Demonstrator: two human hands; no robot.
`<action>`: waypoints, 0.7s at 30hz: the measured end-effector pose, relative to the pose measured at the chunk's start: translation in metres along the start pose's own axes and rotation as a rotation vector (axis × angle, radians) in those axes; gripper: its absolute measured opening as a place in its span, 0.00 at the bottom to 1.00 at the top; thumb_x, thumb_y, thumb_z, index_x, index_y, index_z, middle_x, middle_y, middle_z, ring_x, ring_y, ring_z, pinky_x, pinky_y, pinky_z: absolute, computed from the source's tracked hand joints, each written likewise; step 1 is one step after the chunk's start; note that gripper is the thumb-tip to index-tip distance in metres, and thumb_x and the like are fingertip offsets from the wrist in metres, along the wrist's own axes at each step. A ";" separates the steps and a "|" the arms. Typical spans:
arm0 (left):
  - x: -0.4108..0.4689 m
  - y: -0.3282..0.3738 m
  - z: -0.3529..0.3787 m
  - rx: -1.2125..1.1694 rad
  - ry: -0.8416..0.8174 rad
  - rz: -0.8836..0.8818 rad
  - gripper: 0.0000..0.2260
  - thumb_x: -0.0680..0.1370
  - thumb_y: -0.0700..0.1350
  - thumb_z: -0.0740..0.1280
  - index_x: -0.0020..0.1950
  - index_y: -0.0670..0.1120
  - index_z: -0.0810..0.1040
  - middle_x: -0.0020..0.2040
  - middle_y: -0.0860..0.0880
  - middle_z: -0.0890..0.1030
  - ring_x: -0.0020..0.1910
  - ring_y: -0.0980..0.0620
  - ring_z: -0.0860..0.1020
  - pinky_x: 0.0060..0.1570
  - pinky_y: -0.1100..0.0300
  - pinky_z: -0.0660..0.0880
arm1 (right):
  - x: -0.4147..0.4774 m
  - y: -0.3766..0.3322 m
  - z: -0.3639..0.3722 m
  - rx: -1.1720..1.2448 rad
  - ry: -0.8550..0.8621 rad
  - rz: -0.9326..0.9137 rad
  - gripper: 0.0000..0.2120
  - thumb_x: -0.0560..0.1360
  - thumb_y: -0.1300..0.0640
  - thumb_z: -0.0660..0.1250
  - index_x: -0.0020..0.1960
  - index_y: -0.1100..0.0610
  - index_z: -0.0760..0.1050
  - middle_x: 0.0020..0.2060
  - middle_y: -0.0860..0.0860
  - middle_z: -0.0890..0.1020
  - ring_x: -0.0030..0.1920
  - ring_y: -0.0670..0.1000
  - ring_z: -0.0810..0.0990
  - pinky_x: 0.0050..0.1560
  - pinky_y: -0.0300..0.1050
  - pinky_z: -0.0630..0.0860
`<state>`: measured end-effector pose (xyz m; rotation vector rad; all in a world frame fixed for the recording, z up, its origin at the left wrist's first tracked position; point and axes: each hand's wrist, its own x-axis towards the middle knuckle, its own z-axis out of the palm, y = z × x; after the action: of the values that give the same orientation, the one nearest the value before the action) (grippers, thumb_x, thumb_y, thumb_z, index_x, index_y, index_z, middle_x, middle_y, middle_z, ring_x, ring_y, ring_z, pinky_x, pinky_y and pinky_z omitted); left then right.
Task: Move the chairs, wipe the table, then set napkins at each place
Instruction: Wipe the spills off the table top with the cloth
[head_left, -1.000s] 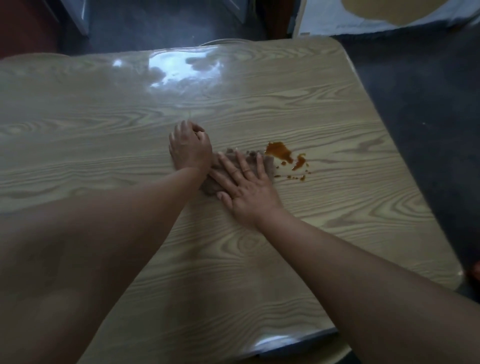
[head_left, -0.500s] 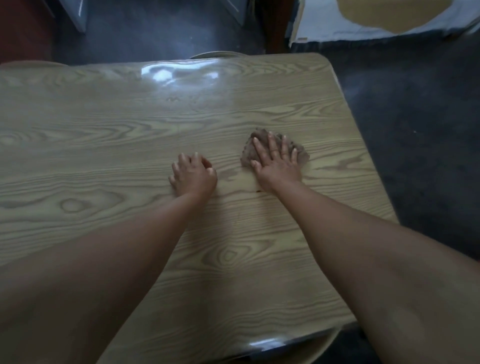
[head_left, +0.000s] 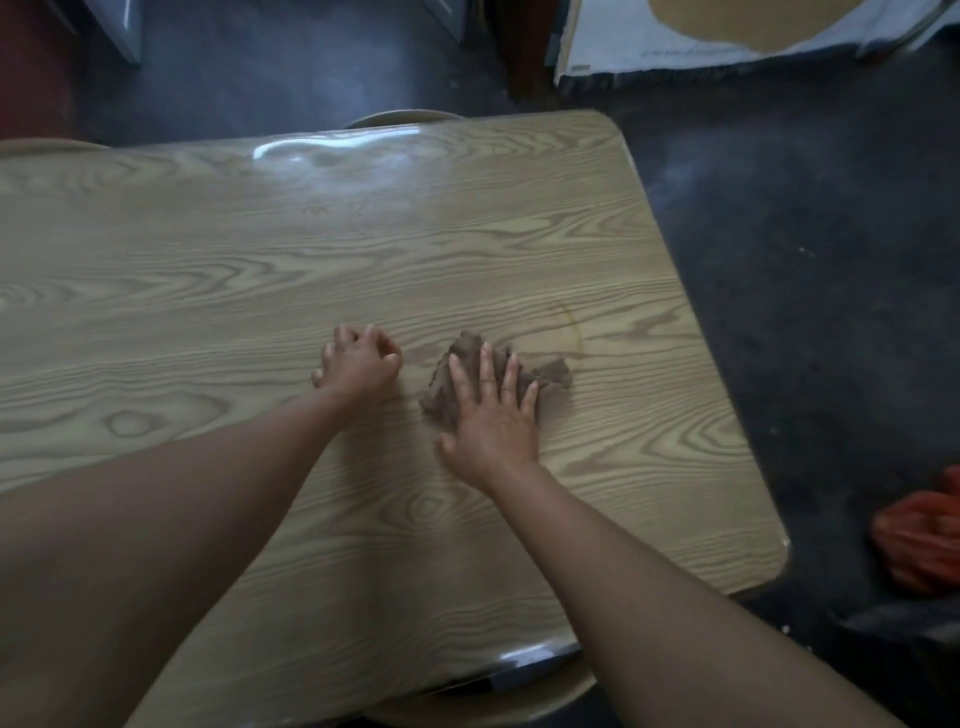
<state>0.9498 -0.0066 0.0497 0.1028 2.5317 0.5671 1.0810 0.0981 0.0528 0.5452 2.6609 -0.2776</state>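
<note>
Step in hand, by my read: the wiping. No napkins in view, so the place-setting isn't started. R hand (head_left: 491, 415) lies flat w/ fingers straight and spread, pressing down on a crumpled brown cloth (head_left: 553, 375). It's not gripping it, just palm and fingers on top. The cloth sits under the fingers and pokes out at 12 and 2 o'clock of the hand, on the right half of the bench (head_left: 208, 270), well in from the edge. L hand (head_left: 358, 364) is at 9 o'clock of the cloth, near but apart from it, fingers curled under and resting on the bench top; it holds nothing I can see and prob. just braces. A faint curved smear (head_left: 574, 332) shows at 1 o'clock of the cloth, touching or just past its far corner. Next move likely calls for pushing the cloth out toward 1 o'clock over that mark w/ steady downward pressure, keeping the palm on it so it doesn't bunch or slip free, then working across the rest of the top toward 9 o'clock. Something orange-red (head_left: 919, 535) lies on the floor at 4 o'clock of the bench; can't tell what it is.
</note>
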 end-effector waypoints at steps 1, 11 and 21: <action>0.000 0.000 -0.001 -0.006 -0.010 -0.002 0.12 0.77 0.48 0.62 0.59 0.48 0.75 0.66 0.42 0.65 0.69 0.40 0.63 0.68 0.43 0.59 | -0.004 0.000 0.000 0.004 0.051 0.003 0.41 0.74 0.45 0.64 0.79 0.54 0.48 0.78 0.59 0.43 0.78 0.63 0.42 0.74 0.65 0.48; -0.002 0.005 -0.003 0.004 -0.025 -0.027 0.11 0.78 0.48 0.62 0.58 0.48 0.76 0.66 0.42 0.65 0.69 0.39 0.63 0.68 0.44 0.59 | 0.011 0.022 -0.060 0.404 0.325 0.196 0.11 0.74 0.56 0.63 0.57 0.53 0.74 0.50 0.58 0.83 0.53 0.60 0.81 0.49 0.49 0.74; 0.002 0.024 0.000 -0.006 0.120 -0.083 0.13 0.78 0.45 0.60 0.61 0.44 0.74 0.65 0.38 0.70 0.66 0.36 0.68 0.66 0.47 0.65 | 0.022 0.038 -0.022 0.201 0.037 0.190 0.33 0.81 0.41 0.52 0.80 0.52 0.47 0.79 0.57 0.43 0.78 0.62 0.41 0.74 0.64 0.42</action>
<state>0.9472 0.0159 0.0585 -0.0389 2.6358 0.5631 1.0706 0.1459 0.0585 0.8684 2.6071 -0.4857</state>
